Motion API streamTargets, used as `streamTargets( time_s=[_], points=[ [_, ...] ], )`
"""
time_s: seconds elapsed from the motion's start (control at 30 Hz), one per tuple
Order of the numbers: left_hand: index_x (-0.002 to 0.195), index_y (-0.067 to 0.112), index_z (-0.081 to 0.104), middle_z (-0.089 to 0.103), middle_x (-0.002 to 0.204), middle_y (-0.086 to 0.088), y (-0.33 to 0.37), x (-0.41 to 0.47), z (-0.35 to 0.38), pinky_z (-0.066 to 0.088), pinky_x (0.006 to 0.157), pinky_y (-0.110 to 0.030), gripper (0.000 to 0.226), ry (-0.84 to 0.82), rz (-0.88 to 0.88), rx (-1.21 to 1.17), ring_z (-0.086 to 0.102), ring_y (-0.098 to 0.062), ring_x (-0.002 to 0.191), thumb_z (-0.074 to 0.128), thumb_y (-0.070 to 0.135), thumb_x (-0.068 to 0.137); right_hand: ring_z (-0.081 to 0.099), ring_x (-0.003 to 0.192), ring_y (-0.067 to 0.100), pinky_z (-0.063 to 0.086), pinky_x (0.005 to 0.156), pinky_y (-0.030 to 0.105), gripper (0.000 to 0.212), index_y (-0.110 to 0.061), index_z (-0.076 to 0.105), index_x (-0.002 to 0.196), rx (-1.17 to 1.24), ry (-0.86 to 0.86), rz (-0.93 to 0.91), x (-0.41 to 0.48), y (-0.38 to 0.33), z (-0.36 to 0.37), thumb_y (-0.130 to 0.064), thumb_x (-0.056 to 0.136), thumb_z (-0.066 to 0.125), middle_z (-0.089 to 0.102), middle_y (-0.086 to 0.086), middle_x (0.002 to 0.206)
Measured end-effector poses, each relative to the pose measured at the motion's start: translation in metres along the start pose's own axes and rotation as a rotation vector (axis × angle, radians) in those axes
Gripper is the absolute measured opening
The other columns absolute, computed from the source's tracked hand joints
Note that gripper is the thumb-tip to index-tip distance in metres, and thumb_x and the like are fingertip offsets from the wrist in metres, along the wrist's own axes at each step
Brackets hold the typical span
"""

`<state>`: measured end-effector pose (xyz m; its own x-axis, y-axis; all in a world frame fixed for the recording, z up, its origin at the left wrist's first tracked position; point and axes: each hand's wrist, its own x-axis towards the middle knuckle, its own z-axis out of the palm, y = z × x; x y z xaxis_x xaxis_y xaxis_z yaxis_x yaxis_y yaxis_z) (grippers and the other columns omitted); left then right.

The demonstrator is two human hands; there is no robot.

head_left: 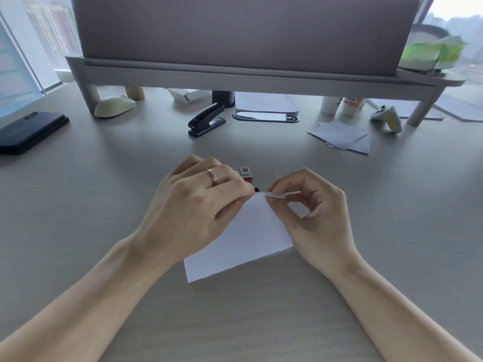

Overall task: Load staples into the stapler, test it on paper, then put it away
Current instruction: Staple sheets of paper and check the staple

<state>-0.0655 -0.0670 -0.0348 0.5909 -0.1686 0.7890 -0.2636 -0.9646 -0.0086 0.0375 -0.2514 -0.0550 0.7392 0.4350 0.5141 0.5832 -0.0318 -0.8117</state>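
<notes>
A white sheet of paper (243,239) lies on the desk in front of me. My left hand (198,202) curls over the sheet's far corner and pinches it. My right hand (311,210) pinches the folded-over edge of that same corner between thumb and fingers. A small black tip (257,189) shows between my two hands; I cannot tell what it is. The red-and-white staple box (245,174) sits just beyond my left fingers, partly hidden. The black stapler (206,120) stands closed further back, apart from both hands.
A monitor riser (235,71) spans the back of the desk, with a mouse (114,105), cups (345,105) and papers under it. A black phone (28,131) lies far left. Loose paper slips (342,137) and a game controller (386,117) are at the right.
</notes>
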Motion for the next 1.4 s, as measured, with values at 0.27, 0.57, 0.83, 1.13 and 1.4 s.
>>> streamTargets(
  time_s=[0.27, 0.57, 0.83, 1.13, 1.4],
  points=[
    [0.094, 0.014, 0.080, 0.078, 0.093, 0.004, 0.002, 0.002, -0.003, 0.051, 0.079, -0.037, 0.012, 0.006, 0.052, 0.106, 0.073, -0.025, 0.083, 0.070, 0.008, 0.097, 0.075, 0.080, 0.016, 0.057, 0.075, 0.019, 0.022, -0.021, 0.071, 0.083, 0.080, 0.010, 0.098, 0.001, -0.001, 0.001, -0.003, 0.092, 0.080, 0.078, 0.002, 0.084],
    [0.095, 0.014, 0.080, 0.077, 0.095, 0.001, 0.004, 0.003, -0.004, 0.051, 0.078, -0.038, 0.023, 0.029, 0.129, 0.195, 0.073, -0.027, 0.084, 0.073, -0.006, 0.088, 0.076, 0.083, 0.014, 0.057, 0.077, 0.019, 0.026, -0.021, 0.071, 0.083, 0.106, -0.010, 0.111, 0.002, -0.001, 0.000, 0.003, 0.092, 0.077, 0.078, 0.000, 0.087],
    [0.101, 0.016, 0.078, 0.077, 0.090, 0.003, 0.005, 0.004, -0.001, 0.052, 0.075, -0.039, 0.012, -0.042, -0.071, 0.072, 0.070, -0.025, 0.078, 0.072, 0.025, 0.096, 0.075, 0.082, 0.019, 0.060, 0.079, 0.026, 0.022, -0.019, 0.071, 0.084, 0.068, 0.034, 0.050, -0.003, -0.001, 0.001, 0.000, 0.092, 0.079, 0.076, -0.003, 0.085],
    [0.099, 0.017, 0.072, 0.081, 0.092, -0.004, 0.035, 0.070, -0.004, 0.057, 0.071, -0.036, 0.014, 0.132, -1.038, -1.154, 0.072, -0.018, 0.079, 0.061, 0.021, 0.104, 0.081, 0.102, 0.020, 0.062, 0.088, 0.028, 0.050, -0.016, 0.069, 0.127, 0.283, 0.083, 0.259, 0.004, -0.030, -0.046, -0.030, 0.081, 0.086, 0.083, 0.006, 0.111],
    [0.089, 0.017, 0.068, 0.079, 0.102, -0.015, 0.127, 0.128, 0.045, 0.060, 0.094, -0.049, 0.020, -0.065, -1.003, -1.450, 0.075, -0.025, 0.088, 0.057, 0.017, 0.106, 0.069, 0.061, 0.010, 0.064, 0.066, 0.024, 0.008, -0.014, 0.076, 0.082, 0.233, 0.424, 0.248, -0.051, -0.045, -0.147, -0.020, 0.087, 0.075, 0.072, -0.004, 0.064]
  ],
)
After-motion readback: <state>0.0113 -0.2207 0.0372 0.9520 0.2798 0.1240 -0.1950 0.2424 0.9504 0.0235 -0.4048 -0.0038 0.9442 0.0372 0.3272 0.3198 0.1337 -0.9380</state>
